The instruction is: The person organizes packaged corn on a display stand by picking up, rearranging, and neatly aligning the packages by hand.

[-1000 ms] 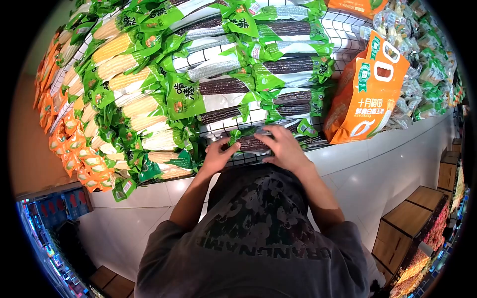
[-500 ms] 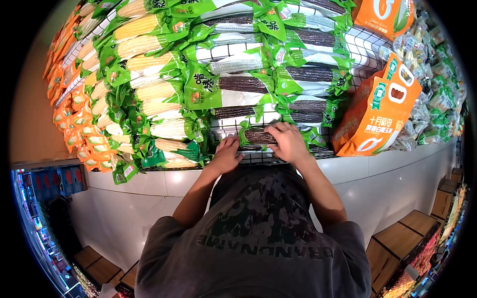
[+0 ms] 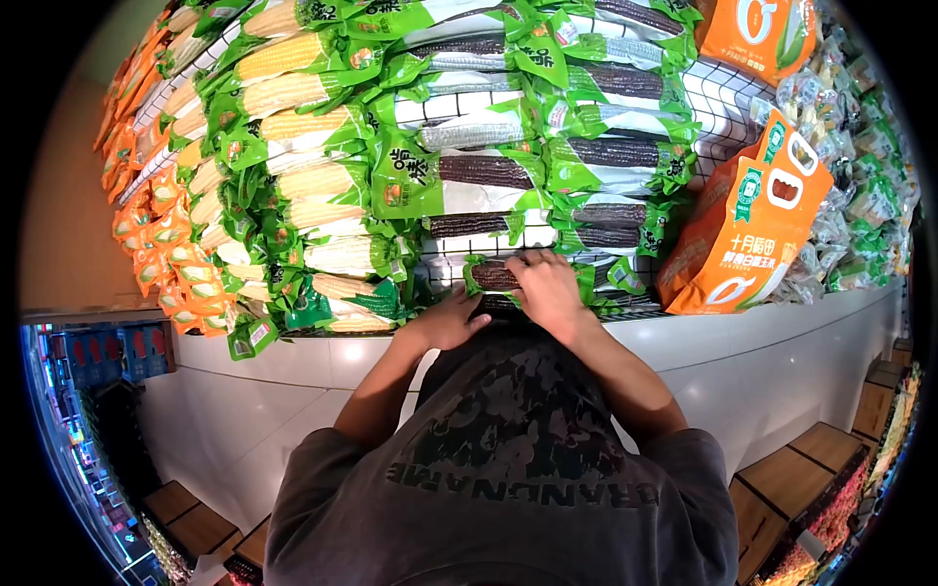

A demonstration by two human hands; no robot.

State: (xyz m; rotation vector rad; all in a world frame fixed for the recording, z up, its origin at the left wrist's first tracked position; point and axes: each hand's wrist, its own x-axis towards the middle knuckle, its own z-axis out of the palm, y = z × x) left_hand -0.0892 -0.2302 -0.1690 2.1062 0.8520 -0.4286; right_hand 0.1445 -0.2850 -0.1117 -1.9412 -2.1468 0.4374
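A short pack of dark corn point(image 3: 494, 275) in green-edged wrap lies at the front edge of the display. My right hand point(image 3: 549, 293) has its fingers wrapped over the right end of this pack. Just left and below it, my left hand point(image 3: 447, 320) rests at the front edge with thumb and fingers apart, holding nothing visible; some of its fingertips are hidden. Under the held pack another dark pack point(image 3: 496, 303) shows in part. Behind them, a large green pack of dark corn point(image 3: 469, 174) lies on the white grid surface.
Packs of yellow corn point(image 3: 281, 57) and pale corn point(image 3: 315, 182) fill the left side. An orange carton bag point(image 3: 745, 225) stands at the right, with clear and green packs point(image 3: 873, 203) beyond. Small orange packs point(image 3: 200, 283) hang at the left edge. Wooden crates point(image 3: 791, 474) stand at lower right.
The view has shifted, so the display sits lower and further right. The dark pack has tilted slightly in my right hand. My left hand has come off the pack, and its fingers have spread.
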